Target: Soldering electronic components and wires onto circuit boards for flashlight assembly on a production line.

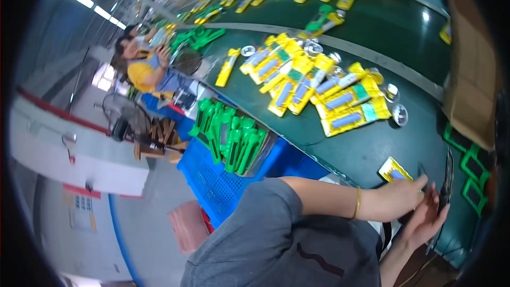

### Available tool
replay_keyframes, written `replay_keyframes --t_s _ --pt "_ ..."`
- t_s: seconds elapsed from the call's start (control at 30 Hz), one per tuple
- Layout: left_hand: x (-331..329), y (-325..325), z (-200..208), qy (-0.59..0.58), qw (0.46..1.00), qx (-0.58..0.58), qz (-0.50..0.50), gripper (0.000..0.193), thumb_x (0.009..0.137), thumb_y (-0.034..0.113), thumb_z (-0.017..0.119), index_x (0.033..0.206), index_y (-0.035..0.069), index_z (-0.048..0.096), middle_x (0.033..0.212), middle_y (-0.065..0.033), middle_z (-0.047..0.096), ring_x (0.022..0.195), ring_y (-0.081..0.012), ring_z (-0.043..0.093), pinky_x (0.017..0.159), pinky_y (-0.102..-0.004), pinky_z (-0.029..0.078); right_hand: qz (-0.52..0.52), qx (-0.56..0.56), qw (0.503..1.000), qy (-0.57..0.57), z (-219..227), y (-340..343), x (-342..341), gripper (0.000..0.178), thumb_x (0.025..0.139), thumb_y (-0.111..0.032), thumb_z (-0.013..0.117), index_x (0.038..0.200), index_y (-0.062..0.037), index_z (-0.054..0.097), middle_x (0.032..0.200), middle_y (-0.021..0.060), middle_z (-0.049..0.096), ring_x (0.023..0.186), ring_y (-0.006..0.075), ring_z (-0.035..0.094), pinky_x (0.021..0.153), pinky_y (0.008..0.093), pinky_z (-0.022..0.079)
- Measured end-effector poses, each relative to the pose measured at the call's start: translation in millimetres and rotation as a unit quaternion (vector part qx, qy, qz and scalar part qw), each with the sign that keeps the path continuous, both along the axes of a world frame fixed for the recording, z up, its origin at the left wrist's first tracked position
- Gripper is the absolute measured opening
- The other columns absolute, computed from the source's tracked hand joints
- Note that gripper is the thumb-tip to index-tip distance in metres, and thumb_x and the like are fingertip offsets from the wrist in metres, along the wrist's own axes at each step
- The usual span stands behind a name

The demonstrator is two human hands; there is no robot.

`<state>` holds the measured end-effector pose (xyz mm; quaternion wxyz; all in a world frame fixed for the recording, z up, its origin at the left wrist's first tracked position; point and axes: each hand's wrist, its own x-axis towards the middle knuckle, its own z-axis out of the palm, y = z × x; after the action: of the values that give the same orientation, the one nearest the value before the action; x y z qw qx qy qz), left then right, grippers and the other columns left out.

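Note:
My left hand [397,200], with a gold bangle on its wrist, is closed with its fingertips close to my right hand. Whatever it pinches is too small and blurred to name. A yellow housing with a purple-blue cell [396,171] lies just beyond its knuckles. Palm turned inward, my right hand [424,220] curls around the dark lower end of a slim metal-and-black tool [449,172]; its kind is not clear. Farther up the green bench lies a spread of yellow housings [345,119] with cells, small green boards and round clear lamp heads [399,115].
A blue crate [212,191] beside the bench holds a box of green casings [228,133]. A brown cardboard box [473,64] and green frames [473,167] stand at the right. Yellow units line a far belt [382,26]. Co-workers [146,72] sit farther along, near a fan [121,128].

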<state>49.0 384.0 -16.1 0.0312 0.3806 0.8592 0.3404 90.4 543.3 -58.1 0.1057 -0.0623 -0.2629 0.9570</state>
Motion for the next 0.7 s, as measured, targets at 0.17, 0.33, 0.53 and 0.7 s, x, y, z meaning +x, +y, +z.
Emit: replay_keyframes --t_s 0.17,0.33,0.53,0.7 --pt "-1.7 -9.7 9.1 0.079 0.994 -0.061 -0.041 0.016 0.071 0.010 0.061 0.079 -0.004 0.062 0.092 -0.0166 0.049 0.070 -0.0258 0.061 0.056 -0.0357 0.051 0.055 -0.057 0.997 -0.027 10.0 -8.5 -7.6 0.036 0.097 -0.026 0.041 0.101 0.0091 0.050 0.092 0.0140 0.052 0.113 0.0283 0.046 0.111 0.0409 0.027" --pt "-6.3 -15.8 3.0 0.152 0.986 -0.050 -0.038 0.017 0.070 0.012 0.062 0.076 -0.004 0.062 0.087 -0.0145 0.050 0.073 -0.0232 0.059 0.055 -0.0340 0.050 0.009 0.002 1.000 0.000 7.8 -8.0 -16.1 0.035 0.097 -0.025 0.043 0.097 0.0098 0.052 0.094 0.0154 0.054 0.113 0.0277 0.046 0.111 0.0392 0.027" --pt "-6.4 -9.9 -3.1 0.101 0.994 0.003 0.038 0.015 0.071 0.011 0.061 0.074 -0.004 0.061 0.087 -0.0131 0.048 0.074 -0.0224 0.058 0.056 -0.0337 0.050 -0.027 0.016 0.999 -0.022 14.4 -15.2 -15.8 0.035 0.097 -0.022 0.041 0.099 0.0117 0.048 0.088 0.0156 0.052 0.108 0.0273 0.049 0.112 0.0399 0.027" --pt "-6.8 -11.5 -1.0 0.067 0.998 0.000 0.022 0.014 0.071 0.010 0.060 0.073 -0.004 0.061 0.090 -0.0143 0.048 0.076 -0.0243 0.060 0.057 -0.0345 0.051 -0.038 0.023 0.998 -0.033 15.1 -17.6 -14.8 0.034 0.097 -0.023 0.042 0.102 0.0095 0.051 0.086 0.0140 0.053 0.105 0.0264 0.051 0.111 0.0398 0.029"
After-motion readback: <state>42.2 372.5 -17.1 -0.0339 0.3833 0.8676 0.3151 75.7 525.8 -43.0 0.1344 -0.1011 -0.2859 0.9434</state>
